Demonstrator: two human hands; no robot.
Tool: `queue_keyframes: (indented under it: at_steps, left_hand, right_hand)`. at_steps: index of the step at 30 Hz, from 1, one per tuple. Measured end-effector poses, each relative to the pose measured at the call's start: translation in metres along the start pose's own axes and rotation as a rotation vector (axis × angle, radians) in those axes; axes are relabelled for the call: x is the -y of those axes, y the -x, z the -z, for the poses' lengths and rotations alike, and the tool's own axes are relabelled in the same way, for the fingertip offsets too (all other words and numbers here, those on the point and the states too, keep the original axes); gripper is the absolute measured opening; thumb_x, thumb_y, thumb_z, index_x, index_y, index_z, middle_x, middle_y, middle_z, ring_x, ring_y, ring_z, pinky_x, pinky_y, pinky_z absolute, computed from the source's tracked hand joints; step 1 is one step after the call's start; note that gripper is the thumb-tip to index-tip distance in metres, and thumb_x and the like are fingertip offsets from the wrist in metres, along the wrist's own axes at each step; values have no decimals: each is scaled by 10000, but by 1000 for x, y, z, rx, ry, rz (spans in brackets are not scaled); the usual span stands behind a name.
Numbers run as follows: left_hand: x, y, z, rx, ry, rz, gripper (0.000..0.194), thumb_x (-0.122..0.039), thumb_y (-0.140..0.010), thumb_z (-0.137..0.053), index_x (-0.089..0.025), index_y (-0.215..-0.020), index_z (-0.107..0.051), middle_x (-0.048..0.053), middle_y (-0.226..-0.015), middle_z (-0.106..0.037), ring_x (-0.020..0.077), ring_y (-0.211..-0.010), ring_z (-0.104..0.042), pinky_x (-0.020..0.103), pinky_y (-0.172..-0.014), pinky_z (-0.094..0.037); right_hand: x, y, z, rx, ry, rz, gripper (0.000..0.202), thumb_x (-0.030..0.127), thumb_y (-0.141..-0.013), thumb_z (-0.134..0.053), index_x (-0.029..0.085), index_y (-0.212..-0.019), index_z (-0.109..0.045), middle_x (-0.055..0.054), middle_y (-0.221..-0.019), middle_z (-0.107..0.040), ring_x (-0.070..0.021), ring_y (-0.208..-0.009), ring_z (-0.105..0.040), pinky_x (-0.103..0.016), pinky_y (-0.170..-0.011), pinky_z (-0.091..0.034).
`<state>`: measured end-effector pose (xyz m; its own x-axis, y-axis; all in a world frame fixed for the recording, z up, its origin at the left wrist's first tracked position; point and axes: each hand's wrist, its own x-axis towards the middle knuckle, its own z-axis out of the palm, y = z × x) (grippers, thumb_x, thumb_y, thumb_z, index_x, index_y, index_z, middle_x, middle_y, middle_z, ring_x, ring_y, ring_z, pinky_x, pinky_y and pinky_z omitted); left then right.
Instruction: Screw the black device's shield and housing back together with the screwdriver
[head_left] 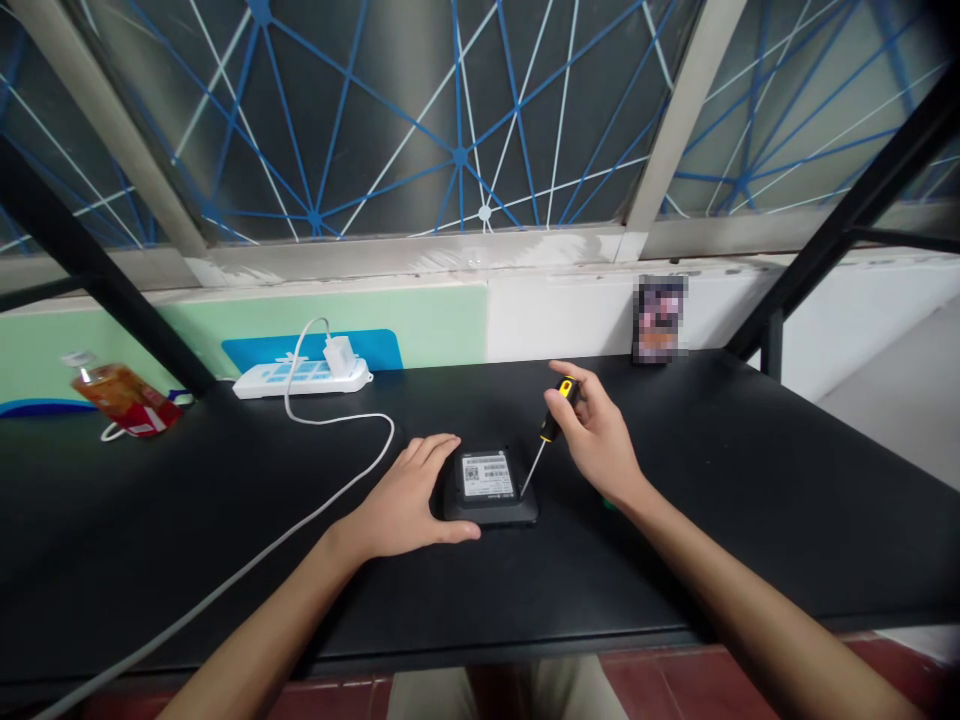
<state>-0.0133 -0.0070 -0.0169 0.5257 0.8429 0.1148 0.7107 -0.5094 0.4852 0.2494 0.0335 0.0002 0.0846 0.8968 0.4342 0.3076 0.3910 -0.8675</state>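
Observation:
A small black box-shaped device (454, 506) lies on the black table, with a white label (486, 475) of printed text and codes facing up. My left hand (401, 500) grips its left side, thumb along the near edge and fingers at the far edge. In my right hand (596, 440) is a screwdriver (551, 422) with a black and yellow handle, held tilted. Its thin metal shaft slants down to the label's near right corner; the exact spot under the tip is too small to make out. Part of something green (609, 505) shows beneath my right wrist.
A white power strip (300, 378) with a plugged-in charger (340, 356) sits at the back left; its white cable (337, 488) crosses the table's left side. A pouch with a red label (127, 398) stands far left. A pixelated upright object (660, 320) is at the back right.

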Motion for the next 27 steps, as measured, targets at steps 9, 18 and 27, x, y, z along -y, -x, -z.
queue_keyframes:
  at_steps: [9,18,27]
  left_hand:
    - [0,0,0,3,3,11,977,-598,-724,-786,-199,-1502,-349,152,-1530,-417,384,-1402,-379,570,-1172,-330]
    - [-1,0,1,16,-25,9,977,-600,-737,-777,-179,-1503,-340,157,-1540,-400,376,-1413,-368,561,-1180,-326]
    - [1,0,-1,5,-10,-2,969,-607,-738,-769,-200,-1507,-343,149,-1536,-407,380,-1409,-371,569,-1174,-329]
  right_hand:
    - [-1,1,1,45,-104,1,464,424,-990,-425,258,-1416,-502,-58,-1103,-611,-151,-763,-682,-329,-659,-541]
    - [-1,-1,-1,22,-24,-28,481,437,-914,-594,230,-1346,-559,-5,-853,-604,-128,-638,-588,-311,-597,-489]
    - [-1,1,1,37,-83,2,438,400,-986,-429,274,-1394,-528,-55,-1096,-628,-144,-737,-671,-326,-657,-535]
